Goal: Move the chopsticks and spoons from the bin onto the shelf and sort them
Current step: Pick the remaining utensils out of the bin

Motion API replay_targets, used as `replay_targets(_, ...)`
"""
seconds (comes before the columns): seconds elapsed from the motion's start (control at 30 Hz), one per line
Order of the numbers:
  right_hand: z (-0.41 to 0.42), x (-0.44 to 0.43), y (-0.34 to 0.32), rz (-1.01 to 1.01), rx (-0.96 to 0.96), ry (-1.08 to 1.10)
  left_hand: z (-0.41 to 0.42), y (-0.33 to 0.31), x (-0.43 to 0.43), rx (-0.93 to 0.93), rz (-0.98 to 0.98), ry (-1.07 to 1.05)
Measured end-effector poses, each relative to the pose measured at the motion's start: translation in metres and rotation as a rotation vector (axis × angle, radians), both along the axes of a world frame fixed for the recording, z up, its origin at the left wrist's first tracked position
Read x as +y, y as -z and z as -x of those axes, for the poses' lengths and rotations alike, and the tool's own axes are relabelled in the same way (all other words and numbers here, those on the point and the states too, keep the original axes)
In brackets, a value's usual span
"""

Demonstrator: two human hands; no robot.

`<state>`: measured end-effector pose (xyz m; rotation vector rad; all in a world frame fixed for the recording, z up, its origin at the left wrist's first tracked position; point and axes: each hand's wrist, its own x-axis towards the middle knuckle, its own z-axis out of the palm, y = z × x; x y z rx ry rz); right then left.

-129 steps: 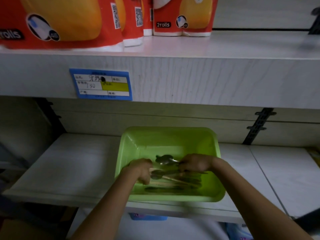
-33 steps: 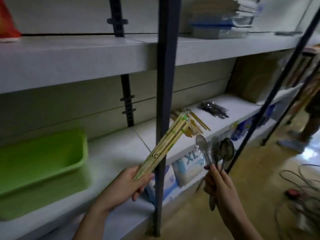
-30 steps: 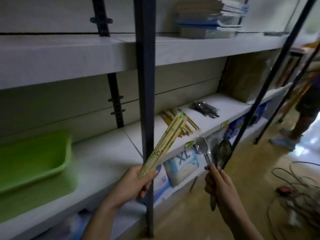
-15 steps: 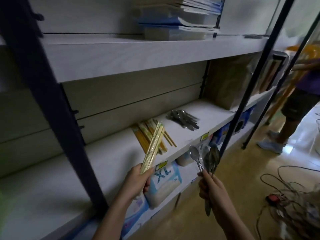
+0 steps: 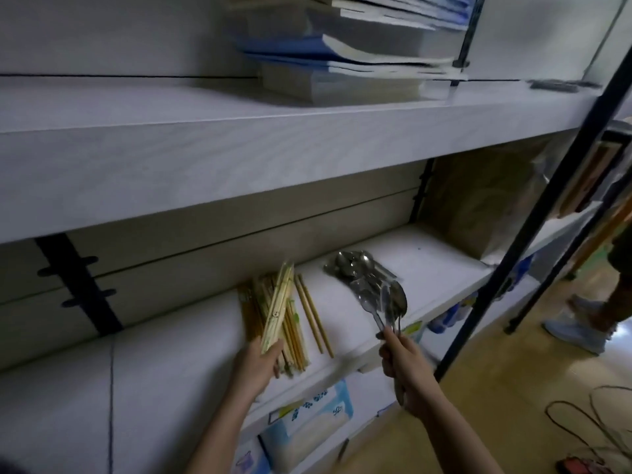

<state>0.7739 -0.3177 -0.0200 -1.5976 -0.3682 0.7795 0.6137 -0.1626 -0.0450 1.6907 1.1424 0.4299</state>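
My left hand (image 5: 257, 364) grips a bundle of pale bamboo chopsticks (image 5: 277, 307), held just above a pile of chopsticks (image 5: 307, 319) lying on the white shelf (image 5: 171, 371). My right hand (image 5: 402, 364) holds several metal spoons (image 5: 384, 304) by their handles, bowls up, over the shelf's front part. A heap of spoons (image 5: 355, 268) lies farther back on the same shelf, to the right of the chopstick pile. The green bin is out of view.
A black upright post (image 5: 533, 206) stands at the right of the shelf. Stacked paper packs (image 5: 342, 56) sit on the shelf above. Tissue packs (image 5: 307, 425) fill the level below. A person's leg and shoe (image 5: 578, 330) are on the floor at right, with cables (image 5: 588, 422).
The view swung right from the green bin along the shelf. Both hands moved forward with their loads, the chopstick bundle now over the chopstick pile and the spoons near the spoon heap.
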Motion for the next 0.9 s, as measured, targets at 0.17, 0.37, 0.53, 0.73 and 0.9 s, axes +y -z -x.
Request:
replay_targets(0.17,-0.063,0.038,0.013,0.077,-0.05,-0.085,-0.028,0.011,0.008,0.086,-0.029,-0.138)
replay_targets(0.37,-0.14,0.081,0.031,0.215,-0.252,-0.195,-0.069,0.018,0.012,0.246,-0.125,-0.303)
replay_targets(0.53,-0.185,0.116,0.037,0.262,-0.398,-0.343,-0.1,0.027,0.013,0.47,-0.245,-0.423)
replay_targets(0.73,-0.206,0.15,0.05,0.367,-0.523,-0.42,-0.129,0.026,0.012,0.62,-0.305,-0.489)
replay_targets(0.9,-0.21,0.159,0.058,0.467,-0.614,-0.475,-0.135,0.024,0.012,0.732,-0.337,-0.492)
